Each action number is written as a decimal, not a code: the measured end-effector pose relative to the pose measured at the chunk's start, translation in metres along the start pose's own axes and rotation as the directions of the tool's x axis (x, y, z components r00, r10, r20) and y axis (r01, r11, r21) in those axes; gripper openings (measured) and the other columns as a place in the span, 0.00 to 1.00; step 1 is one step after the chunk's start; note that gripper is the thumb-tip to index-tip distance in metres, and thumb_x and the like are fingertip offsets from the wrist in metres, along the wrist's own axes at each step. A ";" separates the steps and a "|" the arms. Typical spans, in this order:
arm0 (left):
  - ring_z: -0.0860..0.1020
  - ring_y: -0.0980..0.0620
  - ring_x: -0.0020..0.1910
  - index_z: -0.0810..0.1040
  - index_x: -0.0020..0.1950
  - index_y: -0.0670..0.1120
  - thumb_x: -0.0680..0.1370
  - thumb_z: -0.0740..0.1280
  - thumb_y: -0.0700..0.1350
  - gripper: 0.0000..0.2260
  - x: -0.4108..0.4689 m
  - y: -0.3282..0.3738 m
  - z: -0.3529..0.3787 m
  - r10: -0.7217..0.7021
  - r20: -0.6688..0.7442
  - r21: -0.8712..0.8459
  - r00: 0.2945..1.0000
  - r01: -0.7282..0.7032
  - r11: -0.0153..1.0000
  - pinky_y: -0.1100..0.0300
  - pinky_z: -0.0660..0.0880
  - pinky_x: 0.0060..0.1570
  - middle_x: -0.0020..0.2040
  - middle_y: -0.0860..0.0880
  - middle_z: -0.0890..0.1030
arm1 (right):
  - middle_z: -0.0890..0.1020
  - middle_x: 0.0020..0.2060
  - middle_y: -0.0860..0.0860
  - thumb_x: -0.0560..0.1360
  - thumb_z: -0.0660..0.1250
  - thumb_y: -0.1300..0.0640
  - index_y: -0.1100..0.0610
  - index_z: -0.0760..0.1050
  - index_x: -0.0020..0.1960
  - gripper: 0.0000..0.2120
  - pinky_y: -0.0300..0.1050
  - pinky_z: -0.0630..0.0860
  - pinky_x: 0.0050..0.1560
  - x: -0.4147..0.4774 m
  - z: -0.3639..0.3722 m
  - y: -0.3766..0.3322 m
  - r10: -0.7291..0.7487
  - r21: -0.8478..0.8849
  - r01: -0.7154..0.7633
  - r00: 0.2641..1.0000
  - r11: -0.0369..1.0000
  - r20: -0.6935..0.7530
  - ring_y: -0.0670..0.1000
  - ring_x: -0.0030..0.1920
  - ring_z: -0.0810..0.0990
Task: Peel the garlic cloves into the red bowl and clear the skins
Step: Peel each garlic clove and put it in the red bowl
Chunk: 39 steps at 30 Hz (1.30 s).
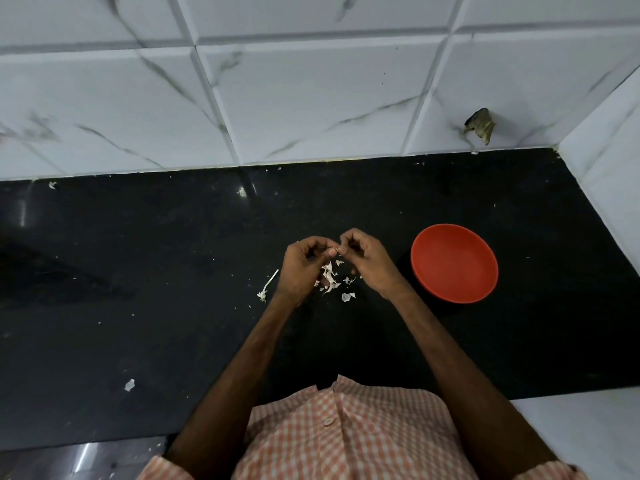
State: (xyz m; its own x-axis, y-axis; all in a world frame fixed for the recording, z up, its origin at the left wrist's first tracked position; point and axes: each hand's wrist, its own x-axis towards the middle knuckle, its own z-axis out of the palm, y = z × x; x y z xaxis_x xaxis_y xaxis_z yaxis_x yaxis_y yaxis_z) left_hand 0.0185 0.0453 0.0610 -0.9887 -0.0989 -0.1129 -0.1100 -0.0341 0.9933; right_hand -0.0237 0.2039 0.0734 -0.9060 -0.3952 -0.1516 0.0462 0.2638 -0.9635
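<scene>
My left hand (302, 268) and my right hand (367, 261) meet over the black counter, fingertips pinching a small garlic clove (335, 250) between them. Most of the clove is hidden by my fingers. Below the hands lies a small heap of white garlic skins (334, 280). The red bowl (454, 263) stands to the right of my right hand, a short gap away, and its inside looks bare.
A white garlic stem (268, 285) lies left of my left hand. A loose skin flake (129, 384) sits near the counter's front left. White tiled walls (311, 98) close the back and the right side. A dark scrap (479, 126) clings to the back wall.
</scene>
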 end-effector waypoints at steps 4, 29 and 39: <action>0.82 0.50 0.40 0.82 0.51 0.41 0.79 0.70 0.37 0.02 0.001 0.000 0.003 -0.027 -0.011 0.000 1.000 0.027 1.000 0.59 0.79 0.28 0.46 0.40 0.83 | 0.76 0.45 0.50 0.80 0.66 0.63 0.57 0.72 0.46 0.05 0.46 0.77 0.48 0.004 0.000 0.005 -0.105 -0.212 0.104 0.994 0.972 0.007 0.48 0.46 0.76; 0.80 0.56 0.37 0.80 0.54 0.34 0.80 0.68 0.36 0.07 -0.004 -0.003 0.019 -0.080 -0.214 -0.162 0.974 0.046 0.986 0.63 0.76 0.33 0.40 0.47 0.83 | 0.74 0.45 0.47 0.80 0.65 0.65 0.58 0.72 0.48 0.04 0.36 0.75 0.45 0.004 0.017 0.009 -0.337 -0.270 0.287 0.928 0.919 -0.158 0.45 0.44 0.76; 0.82 0.53 0.44 0.79 0.53 0.34 0.80 0.67 0.34 0.04 -0.004 0.000 0.018 0.021 -0.208 -0.172 0.978 -0.058 0.983 0.61 0.79 0.42 0.47 0.43 0.83 | 0.77 0.44 0.49 0.80 0.67 0.64 0.62 0.74 0.48 0.03 0.35 0.76 0.45 0.001 0.019 0.002 -0.342 -0.164 0.314 0.921 0.935 -0.189 0.44 0.45 0.78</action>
State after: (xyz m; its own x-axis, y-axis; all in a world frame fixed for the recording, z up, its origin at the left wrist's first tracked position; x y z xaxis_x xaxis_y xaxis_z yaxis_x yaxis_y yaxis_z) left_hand 0.0205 0.0636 0.0621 -0.9479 -0.3044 -0.0938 -0.0330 -0.1992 0.9794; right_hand -0.0164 0.1876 0.0668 -0.9292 -0.2881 0.2316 -0.3101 0.2666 -0.9126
